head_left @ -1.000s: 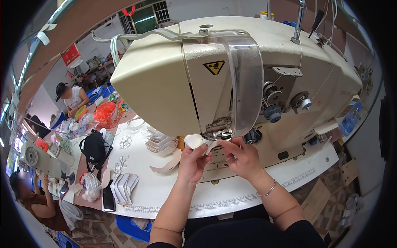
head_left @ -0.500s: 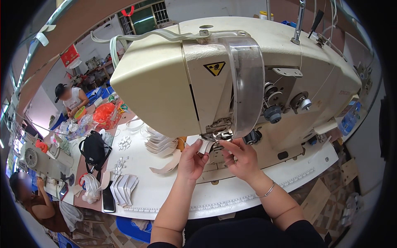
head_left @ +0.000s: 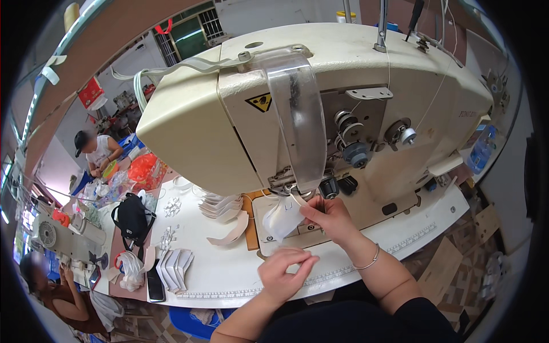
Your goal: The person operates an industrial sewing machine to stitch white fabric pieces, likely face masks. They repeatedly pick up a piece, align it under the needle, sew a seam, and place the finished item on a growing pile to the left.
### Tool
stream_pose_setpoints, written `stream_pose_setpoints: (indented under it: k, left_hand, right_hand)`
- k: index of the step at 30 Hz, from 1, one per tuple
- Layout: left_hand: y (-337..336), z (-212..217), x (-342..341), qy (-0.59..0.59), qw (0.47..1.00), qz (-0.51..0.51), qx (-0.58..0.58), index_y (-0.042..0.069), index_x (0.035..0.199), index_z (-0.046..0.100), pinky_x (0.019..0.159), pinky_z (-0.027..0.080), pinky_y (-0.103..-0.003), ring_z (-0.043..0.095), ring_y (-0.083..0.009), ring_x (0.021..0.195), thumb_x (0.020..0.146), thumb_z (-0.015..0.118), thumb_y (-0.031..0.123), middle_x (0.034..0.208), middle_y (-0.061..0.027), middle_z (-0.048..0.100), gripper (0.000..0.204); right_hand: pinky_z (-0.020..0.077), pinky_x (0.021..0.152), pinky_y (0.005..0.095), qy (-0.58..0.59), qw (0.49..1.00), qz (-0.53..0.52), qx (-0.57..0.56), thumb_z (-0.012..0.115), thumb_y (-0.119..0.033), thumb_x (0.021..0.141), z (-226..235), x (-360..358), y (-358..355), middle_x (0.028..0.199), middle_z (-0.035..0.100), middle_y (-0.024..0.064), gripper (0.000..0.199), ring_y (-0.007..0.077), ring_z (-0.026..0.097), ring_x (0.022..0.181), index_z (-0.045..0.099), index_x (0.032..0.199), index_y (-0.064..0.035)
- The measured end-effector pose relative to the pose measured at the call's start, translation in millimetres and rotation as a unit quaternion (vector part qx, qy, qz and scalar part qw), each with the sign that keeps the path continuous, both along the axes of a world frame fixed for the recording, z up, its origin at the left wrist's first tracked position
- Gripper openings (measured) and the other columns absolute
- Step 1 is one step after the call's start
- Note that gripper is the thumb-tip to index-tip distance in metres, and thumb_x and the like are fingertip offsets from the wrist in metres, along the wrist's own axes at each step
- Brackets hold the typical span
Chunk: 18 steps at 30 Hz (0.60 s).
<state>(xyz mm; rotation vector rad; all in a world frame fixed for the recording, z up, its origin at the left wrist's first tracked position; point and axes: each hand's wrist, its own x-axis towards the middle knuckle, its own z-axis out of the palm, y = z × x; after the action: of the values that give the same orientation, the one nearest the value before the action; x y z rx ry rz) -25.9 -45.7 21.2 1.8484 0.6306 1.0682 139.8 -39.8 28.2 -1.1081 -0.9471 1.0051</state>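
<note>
A white fabric piece (head_left: 282,217) with small dark marks hangs beneath the needle area of the large cream sewing machine (head_left: 189,126). My right hand (head_left: 330,218) pinches this piece at its right edge, close to the presser foot. A narrow white strip shows at the top of the piece, by the foot. Nearer to me, my left hand (head_left: 285,274) is above the table's front part, holding nothing. Its fingers are loosely curled, with the thumb apart, and it is slightly blurred. The needle itself is hidden behind the guard and the machine head.
Stacked pale curved pieces (head_left: 220,206) lie left of the machine, with folded white pieces (head_left: 175,267) closer to me. A phone (head_left: 155,284) and a black bag (head_left: 134,220) are further left. A ruler tape (head_left: 240,294) follows the table edge. Two people sit at left.
My left hand has let go of the white piece and drawn back toward me. My right hand has come onto the piece, which now hangs spread out. The view has shifted slightly.
</note>
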Motion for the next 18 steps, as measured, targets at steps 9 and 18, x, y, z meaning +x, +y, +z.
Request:
stream_pose_setpoints:
  k: [9, 18]
  left_hand:
    - [62.0, -3.9, 20.0, 0.035, 0.899, 0.146, 0.41, 0.012, 0.087, 0.065, 0.081, 0.047, -0.041, 0.053, -0.0356, 0.099, 0.056, 0.059, -0.009, 0.093, -0.0071, 0.058, 0.038]
    - [72.7, -2.3, 17.4, 0.017, 0.906, 0.121, 0.406, 0.012, 0.085, 0.066, 0.081, 0.048, -0.039, 0.053, -0.0354, 0.1, 0.056, 0.061, -0.009, 0.092, -0.0074, 0.058, 0.036]
  right_hand:
    - [0.0379, 0.05, 0.0163, 0.062, 0.998, 0.029, -0.012, 0.062, -0.018, 0.08, -3.9, 1.1, 1.9, 0.066, 0.058, 0.0003, 0.015, 0.0037, 0.05, 0.056, 0.059, 0.079, -0.0042]
    - [0.0362, 0.049, 0.0154, 0.079, 0.996, 0.026, -0.018, 0.063, -0.019, 0.08, -1.9, -3.1, 1.0, 0.067, 0.06, 0.0021, 0.015, 0.0032, 0.05, 0.056, 0.06, 0.081, -0.0043]
